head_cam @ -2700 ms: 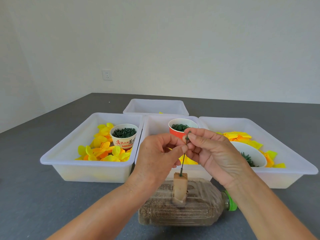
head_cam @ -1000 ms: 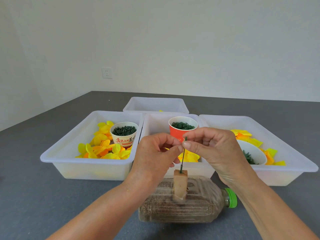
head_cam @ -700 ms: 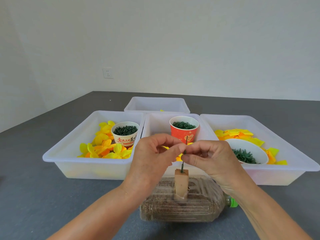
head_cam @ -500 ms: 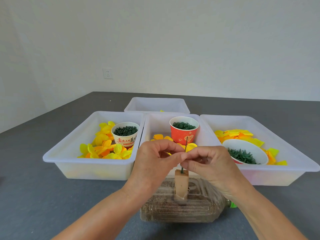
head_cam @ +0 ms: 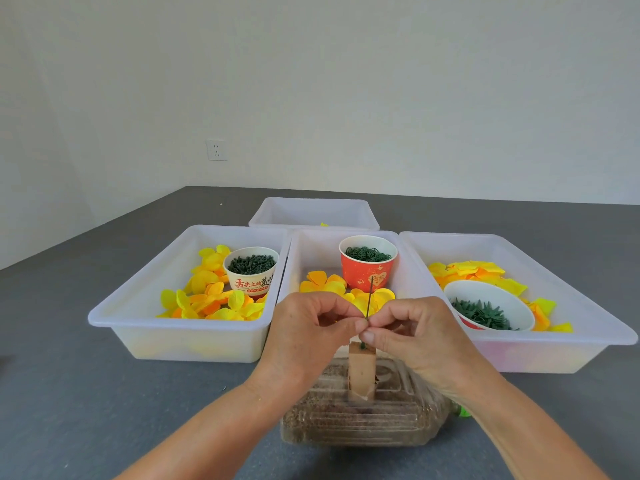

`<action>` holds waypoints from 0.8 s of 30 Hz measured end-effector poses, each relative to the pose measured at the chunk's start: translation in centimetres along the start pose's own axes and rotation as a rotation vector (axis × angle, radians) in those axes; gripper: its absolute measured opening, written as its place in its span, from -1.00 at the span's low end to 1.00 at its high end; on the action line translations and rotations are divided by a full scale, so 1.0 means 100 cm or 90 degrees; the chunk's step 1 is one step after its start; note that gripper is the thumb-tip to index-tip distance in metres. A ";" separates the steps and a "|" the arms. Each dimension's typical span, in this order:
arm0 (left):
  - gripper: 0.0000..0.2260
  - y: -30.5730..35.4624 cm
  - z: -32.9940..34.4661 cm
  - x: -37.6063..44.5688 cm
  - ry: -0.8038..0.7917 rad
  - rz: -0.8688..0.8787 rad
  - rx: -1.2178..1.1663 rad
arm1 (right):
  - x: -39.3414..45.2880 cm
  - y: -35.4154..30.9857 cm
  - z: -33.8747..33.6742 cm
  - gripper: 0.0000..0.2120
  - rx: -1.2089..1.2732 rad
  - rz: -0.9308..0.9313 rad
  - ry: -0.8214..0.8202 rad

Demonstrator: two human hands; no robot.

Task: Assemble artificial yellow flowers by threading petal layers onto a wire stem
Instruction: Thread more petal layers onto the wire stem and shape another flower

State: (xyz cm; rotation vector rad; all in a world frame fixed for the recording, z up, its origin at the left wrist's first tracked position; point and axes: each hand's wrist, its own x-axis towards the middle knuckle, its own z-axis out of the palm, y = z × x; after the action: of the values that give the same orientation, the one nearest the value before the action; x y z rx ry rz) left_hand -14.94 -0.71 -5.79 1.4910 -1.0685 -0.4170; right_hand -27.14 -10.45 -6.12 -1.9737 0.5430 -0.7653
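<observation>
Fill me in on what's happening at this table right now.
A person is building an artificial flower. Both hands meet at a thin green wire stem standing upright in a small wooden block on a bottle lying on its side. The left hand and right hand pinch at the wire just above the block. No petal shows on the stem yet. Yellow petals wait in the middle tray, beside a red cup of green rings.

wire stem (head_cam: 369, 299) | thin, dark green | upright | base seemingly in block
</observation>
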 end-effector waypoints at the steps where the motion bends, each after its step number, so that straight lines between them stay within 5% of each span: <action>1: -0.89 0.000 0.000 0.000 -0.001 0.001 -0.003 | -0.001 0.000 0.000 -0.83 0.009 0.000 -0.003; 11: -0.85 -0.006 0.000 -0.002 0.010 -0.010 0.000 | -0.003 -0.003 -0.010 -0.74 0.085 0.030 -0.007; 24: -0.80 -0.005 0.002 -0.004 0.009 0.008 0.059 | -0.003 0.001 -0.001 -0.95 0.050 -0.026 0.031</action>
State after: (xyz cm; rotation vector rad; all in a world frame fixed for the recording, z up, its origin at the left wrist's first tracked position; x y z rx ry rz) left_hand -15.12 -0.54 -6.46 1.5653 -1.0984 -0.3510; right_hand -27.41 -10.38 -6.25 -1.9031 0.4953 -0.8487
